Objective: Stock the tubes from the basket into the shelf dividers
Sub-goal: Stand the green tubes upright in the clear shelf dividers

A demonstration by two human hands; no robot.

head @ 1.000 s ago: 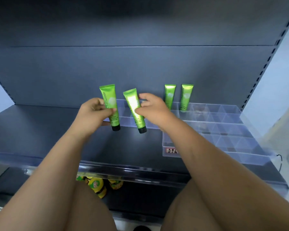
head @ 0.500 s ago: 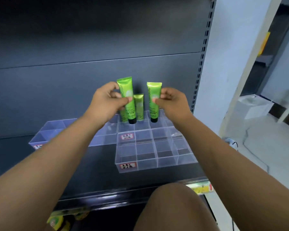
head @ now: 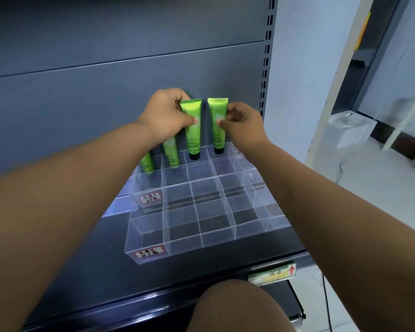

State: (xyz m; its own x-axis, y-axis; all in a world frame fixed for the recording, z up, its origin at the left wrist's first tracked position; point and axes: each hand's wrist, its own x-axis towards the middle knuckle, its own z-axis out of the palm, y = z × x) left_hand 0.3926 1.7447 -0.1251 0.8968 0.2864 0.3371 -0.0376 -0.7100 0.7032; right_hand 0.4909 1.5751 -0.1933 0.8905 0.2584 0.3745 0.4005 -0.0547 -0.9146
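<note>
The left hand [head: 168, 113] is pinching the left tube [head: 191, 133], the right hand [head: 243, 123] the right tube [head: 218, 130] — fingers gripping high, caps down, seemingly for lowering into the divider tray [head: 201, 238].

The left hand [head: 168, 113] covers the upper parts of the standing tubes [head: 171, 153] at the back-left corner of the divider tray [head: 235, 232]. Its fingers vanish behind the left tube [head: 192, 130], which it holds. The fine print on that tube and on the right tube [head: 218, 125] is too small to read. Whether either black cap touches a compartment floor cannot be told. The red-edged labels [head: 149, 254] on the tray's front-left corners are blurred, as is the green tag [head: 272, 274] on the front edge of the shelf [head: 213, 269]. The left forearm [head: 58, 200] hides most of a second tray [head: 115, 207]. That forearm, the right forearm [head: 333, 212] and a knee [head: 237, 307] are cut off by the frame's edges.
</note>
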